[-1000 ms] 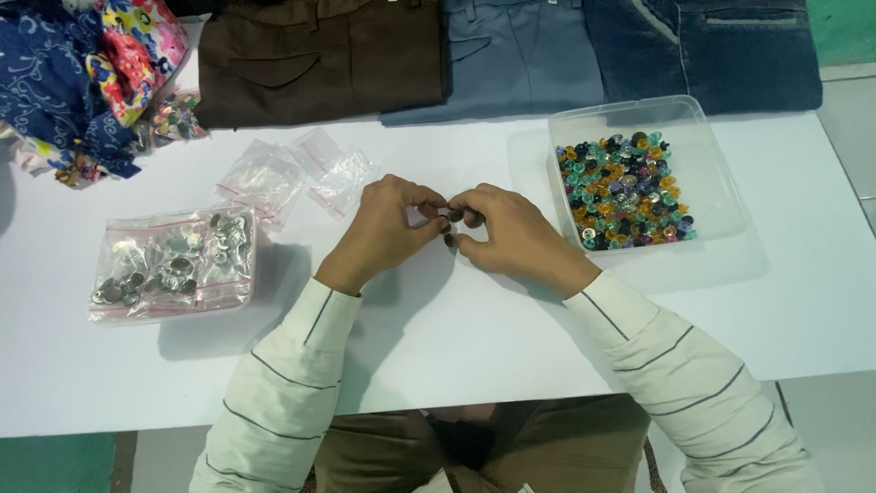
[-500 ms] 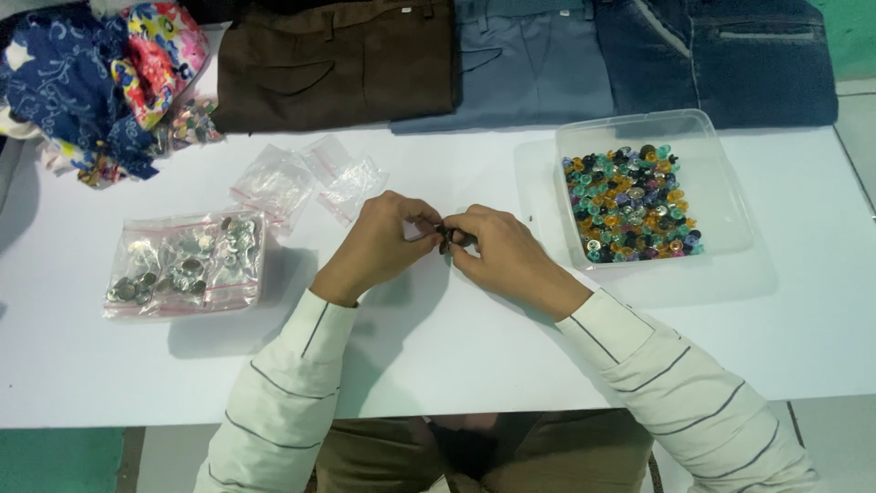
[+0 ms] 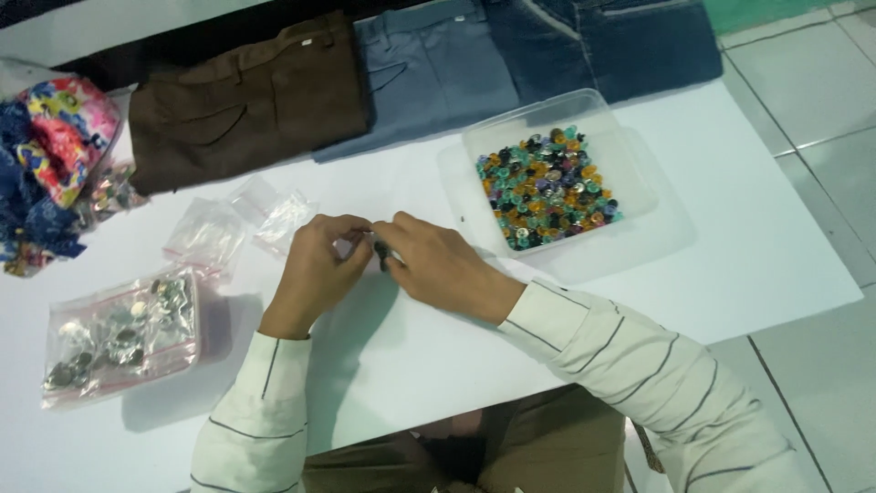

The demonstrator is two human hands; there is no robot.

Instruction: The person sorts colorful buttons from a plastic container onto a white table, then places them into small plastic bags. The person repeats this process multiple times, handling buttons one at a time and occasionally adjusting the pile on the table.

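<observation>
Pinching small dark piece (image 3: pixel 380 250) w/ both hands, button tray (image 3: pixel 630 173) nearby.

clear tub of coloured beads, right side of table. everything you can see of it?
The tub is a shallow, roughly square container of clear plastic with rounded corners, open on top. It sits flat on the white table, turned slightly askew, just below the folded jeans. Small round pieces in green, orange, purple and dark tones fill its left part; the right part is bare. Neither hand touches it.
</observation>
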